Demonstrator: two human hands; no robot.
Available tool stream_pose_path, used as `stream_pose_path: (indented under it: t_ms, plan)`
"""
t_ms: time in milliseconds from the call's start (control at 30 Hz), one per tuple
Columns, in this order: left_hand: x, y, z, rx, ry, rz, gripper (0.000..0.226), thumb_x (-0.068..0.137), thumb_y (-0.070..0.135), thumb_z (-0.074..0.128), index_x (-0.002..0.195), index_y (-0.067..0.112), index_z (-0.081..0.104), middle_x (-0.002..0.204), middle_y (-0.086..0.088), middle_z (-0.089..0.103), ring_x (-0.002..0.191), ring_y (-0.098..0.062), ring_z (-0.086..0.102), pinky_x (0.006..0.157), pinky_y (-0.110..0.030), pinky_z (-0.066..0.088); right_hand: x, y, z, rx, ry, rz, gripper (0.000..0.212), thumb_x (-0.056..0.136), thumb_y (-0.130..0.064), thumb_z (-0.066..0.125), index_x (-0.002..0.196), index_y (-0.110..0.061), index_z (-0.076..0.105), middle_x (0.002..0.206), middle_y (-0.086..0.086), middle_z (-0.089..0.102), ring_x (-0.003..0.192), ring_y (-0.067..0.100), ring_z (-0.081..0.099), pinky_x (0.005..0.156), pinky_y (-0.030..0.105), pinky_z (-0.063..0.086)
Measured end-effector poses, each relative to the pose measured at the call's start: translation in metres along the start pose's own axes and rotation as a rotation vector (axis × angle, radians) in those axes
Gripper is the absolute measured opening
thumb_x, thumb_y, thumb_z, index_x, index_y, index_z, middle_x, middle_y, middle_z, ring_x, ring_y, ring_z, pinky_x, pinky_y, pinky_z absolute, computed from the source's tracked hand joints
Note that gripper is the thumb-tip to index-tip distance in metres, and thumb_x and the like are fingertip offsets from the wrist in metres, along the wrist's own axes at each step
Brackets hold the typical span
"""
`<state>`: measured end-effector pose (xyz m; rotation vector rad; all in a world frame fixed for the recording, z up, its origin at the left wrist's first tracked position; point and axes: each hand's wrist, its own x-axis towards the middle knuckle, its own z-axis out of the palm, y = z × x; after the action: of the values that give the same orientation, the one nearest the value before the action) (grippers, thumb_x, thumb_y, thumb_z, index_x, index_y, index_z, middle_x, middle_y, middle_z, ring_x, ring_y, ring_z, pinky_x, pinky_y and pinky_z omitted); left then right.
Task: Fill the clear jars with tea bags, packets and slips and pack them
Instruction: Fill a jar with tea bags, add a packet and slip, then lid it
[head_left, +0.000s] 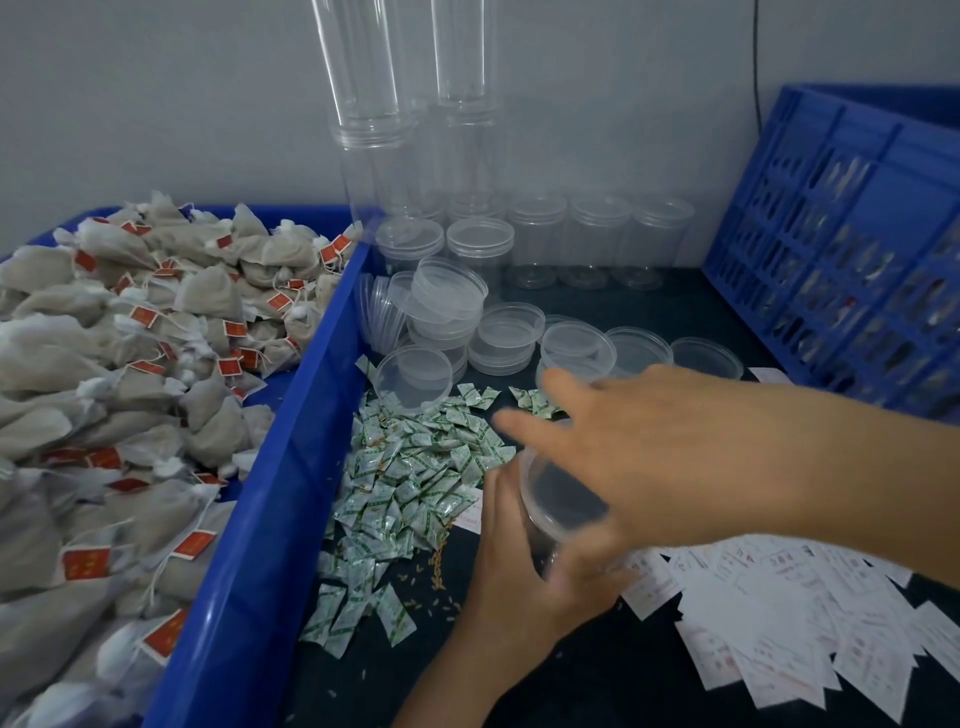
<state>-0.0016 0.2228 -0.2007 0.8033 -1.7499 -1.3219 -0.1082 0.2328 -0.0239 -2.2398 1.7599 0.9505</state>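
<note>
My left hand (511, 577) grips a clear jar (558, 499) tilted with its open mouth toward the upper left, low in the middle of the view. My right hand (649, 447) stretches over the jar with straight fingers pointing left toward the pile of small green-and-white packets (410, 483). It holds nothing that I can see. Grey tea bags with red tags (130, 374) fill the blue bin (270, 519) on the left. White printed slips (779, 608) lie spread at the lower right.
Loose clear lids (452, 306) lie behind the packets. Empty clear jars (597, 239) stand by the wall, with tall jar stacks (410, 104) behind them. A blue slotted crate (852, 249) stands at the right. Grains are scattered on the dark table (597, 675).
</note>
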Motion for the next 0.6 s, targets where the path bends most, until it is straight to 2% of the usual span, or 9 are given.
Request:
stream_pose_path:
  t_ms: [33,100,200,267,333,367,433,500,600]
  plan:
    - [0.001,-0.001,0.001,-0.013,0.006,0.023,0.091,0.062,0.029,0.089,0.135,0.039,0.037,0.128,0.010,0.042,0.123,-0.012,0.049,0.095,-0.041,0.050,0.000,-0.003,0.002,-0.035,0.066,0.053,0.079,0.080,-0.085,0.026,0.131,-0.025,0.033,0.098,0.001,0.043,0.075,0.015,0.049,0.057,0.029,0.035]
    - [0.001,0.000,0.000,-0.034,0.007,0.036,0.087,0.062,0.026,0.088,0.134,0.024,0.039,0.123,0.003,0.043,0.120,-0.019,0.051,0.093,-0.044,0.051,0.002,-0.006,0.002,-0.043,0.109,0.065,0.063,0.088,-0.078,0.019,0.102,-0.019,0.035,0.074,-0.004,0.039,0.059,0.011,0.036,0.051,0.029,0.022]
    - [-0.002,0.001,-0.001,-0.065,-0.010,0.032,0.088,0.063,0.029,0.087,0.133,0.037,0.034,0.128,-0.002,0.047,0.120,-0.016,0.052,0.095,-0.036,0.050,0.001,-0.002,-0.008,-0.059,-0.009,-0.069,0.040,0.094,-0.058,0.050,0.110,-0.027,0.030,0.093,-0.003,0.039,0.078,0.016,0.045,0.062,0.032,0.039]
    - [-0.004,0.001,0.000,-0.026,0.007,0.022,0.085,0.061,0.040,0.086,0.126,0.056,0.032,0.130,0.004,0.047,0.121,-0.004,0.050,0.095,-0.021,0.047,0.001,0.002,-0.015,-0.087,-0.105,-0.166,0.068,0.085,-0.039,0.072,0.133,-0.040,0.024,0.126,-0.001,0.032,0.105,0.017,0.038,0.080,0.040,0.049]
    - [-0.004,-0.001,0.000,0.019,0.020,-0.021,0.093,0.055,0.048,0.084,0.121,0.069,0.022,0.136,0.015,0.041,0.126,0.007,0.042,0.096,-0.013,0.043,0.003,0.003,-0.017,-0.072,-0.140,-0.207,0.097,0.076,-0.049,0.081,0.145,-0.050,0.013,0.151,-0.004,0.010,0.126,0.020,0.029,0.097,0.048,0.047]
    - [-0.003,-0.002,0.000,0.041,0.017,-0.029,0.101,0.054,0.048,0.084,0.125,0.069,0.016,0.139,0.019,0.035,0.129,0.008,0.037,0.099,-0.014,0.043,0.003,0.001,-0.017,-0.048,-0.127,-0.175,0.102,0.072,-0.064,0.077,0.147,-0.049,0.010,0.151,-0.005,0.010,0.129,0.023,0.032,0.097,0.048,0.047]
    - [0.000,-0.004,0.001,0.046,0.003,0.029,0.101,0.059,0.037,0.088,0.136,0.055,0.024,0.135,0.015,0.035,0.130,-0.006,0.041,0.098,-0.031,0.048,0.005,-0.004,-0.013,-0.024,-0.015,-0.056,0.089,0.075,-0.084,0.051,0.144,-0.037,0.021,0.125,0.001,0.036,0.096,0.022,0.051,0.075,0.035,0.047]
    - [0.001,-0.004,0.000,0.007,0.016,0.080,0.089,0.063,0.027,0.089,0.134,0.041,0.037,0.126,0.007,0.041,0.122,-0.016,0.048,0.094,-0.038,0.051,0.007,-0.007,-0.009,-0.068,0.042,0.023,0.066,0.088,-0.080,0.030,0.119,-0.022,0.036,0.087,-0.003,0.037,0.066,0.013,0.039,0.057,0.029,0.032]
    - [-0.002,-0.004,0.000,-0.019,0.000,0.066,0.088,0.065,0.034,0.086,0.134,0.040,0.032,0.129,0.005,0.045,0.122,-0.011,0.050,0.095,-0.027,0.049,0.005,-0.007,-0.013,-0.102,-0.047,-0.081,0.037,0.096,-0.053,0.048,0.108,-0.024,0.030,0.094,-0.001,0.034,0.083,0.020,0.045,0.066,0.035,0.045]
